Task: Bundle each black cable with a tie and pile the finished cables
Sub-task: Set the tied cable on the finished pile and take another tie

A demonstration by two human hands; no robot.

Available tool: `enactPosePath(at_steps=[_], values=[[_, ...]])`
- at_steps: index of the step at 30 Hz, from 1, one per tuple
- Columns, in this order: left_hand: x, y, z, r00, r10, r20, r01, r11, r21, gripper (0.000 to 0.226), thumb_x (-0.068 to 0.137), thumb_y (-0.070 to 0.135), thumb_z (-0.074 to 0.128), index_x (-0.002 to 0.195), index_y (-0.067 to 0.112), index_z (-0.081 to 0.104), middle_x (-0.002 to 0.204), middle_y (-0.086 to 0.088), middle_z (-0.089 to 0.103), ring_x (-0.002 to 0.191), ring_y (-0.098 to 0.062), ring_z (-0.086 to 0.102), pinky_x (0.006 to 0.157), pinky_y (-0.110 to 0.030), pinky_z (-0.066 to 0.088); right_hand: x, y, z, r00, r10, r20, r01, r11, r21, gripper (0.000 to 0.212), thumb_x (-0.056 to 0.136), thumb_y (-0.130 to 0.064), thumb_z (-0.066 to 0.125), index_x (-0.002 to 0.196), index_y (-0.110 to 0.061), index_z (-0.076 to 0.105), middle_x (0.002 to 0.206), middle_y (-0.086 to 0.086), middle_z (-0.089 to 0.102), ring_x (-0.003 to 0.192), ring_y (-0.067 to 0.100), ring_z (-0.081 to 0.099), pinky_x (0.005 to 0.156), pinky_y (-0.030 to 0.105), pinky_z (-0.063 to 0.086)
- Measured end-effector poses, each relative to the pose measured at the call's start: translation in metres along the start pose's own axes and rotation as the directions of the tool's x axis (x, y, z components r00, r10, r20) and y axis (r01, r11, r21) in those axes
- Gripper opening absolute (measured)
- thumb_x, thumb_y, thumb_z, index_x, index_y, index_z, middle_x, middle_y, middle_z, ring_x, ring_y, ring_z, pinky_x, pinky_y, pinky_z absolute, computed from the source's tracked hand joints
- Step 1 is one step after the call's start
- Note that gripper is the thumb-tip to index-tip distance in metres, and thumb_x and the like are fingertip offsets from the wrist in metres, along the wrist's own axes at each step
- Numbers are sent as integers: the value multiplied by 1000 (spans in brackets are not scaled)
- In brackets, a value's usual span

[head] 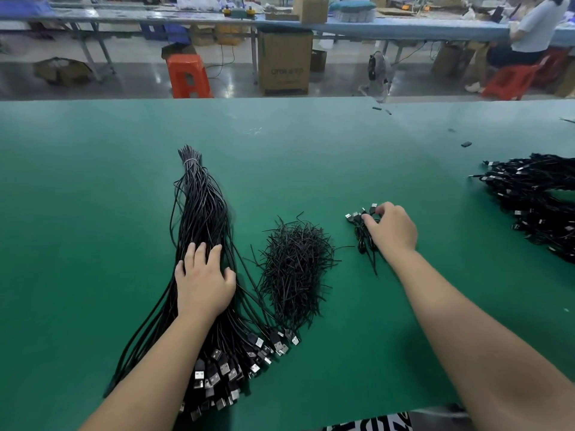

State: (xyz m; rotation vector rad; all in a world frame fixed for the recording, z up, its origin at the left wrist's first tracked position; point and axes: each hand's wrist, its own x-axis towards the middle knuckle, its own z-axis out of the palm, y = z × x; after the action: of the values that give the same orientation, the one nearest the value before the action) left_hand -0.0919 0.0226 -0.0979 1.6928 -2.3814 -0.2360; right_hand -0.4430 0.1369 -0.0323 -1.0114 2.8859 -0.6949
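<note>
Right hand [392,229], 3 o'clock on green mat [93,188]: fingers pinching small coiled cable bundle [364,231]. Left hand [203,279] flat, fingers spread, on loose USB cables [202,219] at 9. Tie heap [295,269] between. Finished pile [538,200] far right; advise firm grip in transit.

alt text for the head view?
On a green table, the left hand rests on a long sheaf of black cables while the right hand grips a small bundled cable. Loose ties lie between.
</note>
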Motion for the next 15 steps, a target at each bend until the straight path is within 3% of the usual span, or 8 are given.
enactPosePath(at_steps=[2,4,6,9,12,15], values=[[1,-1,-1,1000,-3,-1,3,1000,-16,60,95,41,43,153,27,34,163,-5,26,154,-22,7,123,-50,14,-15,-24,-7,995,-98,3,98,992,77,27,97,-40,59,104,-17,70,101,3,72,81,20,60,64,29,42],[1,-2,-2,1000,-7,2,7,999,-41,59,97,42,42,153,27,34,163,-4,26,154,-20,6,124,-49,13,-42,-55,-13,963,-252,94,238,961,137,25,99,-39,57,101,-19,72,94,-2,74,78,17,65,67,32,54],[2,-2,-2,1000,-10,1,10,997,-75,57,99,41,41,153,28,34,164,-2,25,154,-19,5,124,-48,12,-79,-84,-16,886,-396,243,347,911,223,22,99,-40,55,98,-24,71,84,-11,70,70,12,67,67,34,61],[1,-3,-2,1000,-14,-9,13,993,-115,53,100,35,40,153,26,36,163,-1,27,154,-18,6,124,-47,12,-136,-113,-10,725,-550,415,476,835,275,18,99,-41,55,98,-30,70,77,-15,67,51,0,53,52,22,53],[2,-3,-3,1000,-11,-19,8,993,-115,52,99,29,41,151,24,40,162,-3,30,153,-19,10,123,-47,14,-173,-123,2,568,-594,570,567,784,252,22,98,-40,57,111,-27,69,83,-13,66,69,6,58,71,30,55],[2,-3,-3,1000,-7,-28,3,993,-115,52,98,27,43,150,23,42,161,-4,32,153,-20,12,122,-47,14,-194,-129,13,518,-569,639,568,787,240,39,94,-53,60,121,-24,64,98,-6,71,95,17,63,84,36,53]])
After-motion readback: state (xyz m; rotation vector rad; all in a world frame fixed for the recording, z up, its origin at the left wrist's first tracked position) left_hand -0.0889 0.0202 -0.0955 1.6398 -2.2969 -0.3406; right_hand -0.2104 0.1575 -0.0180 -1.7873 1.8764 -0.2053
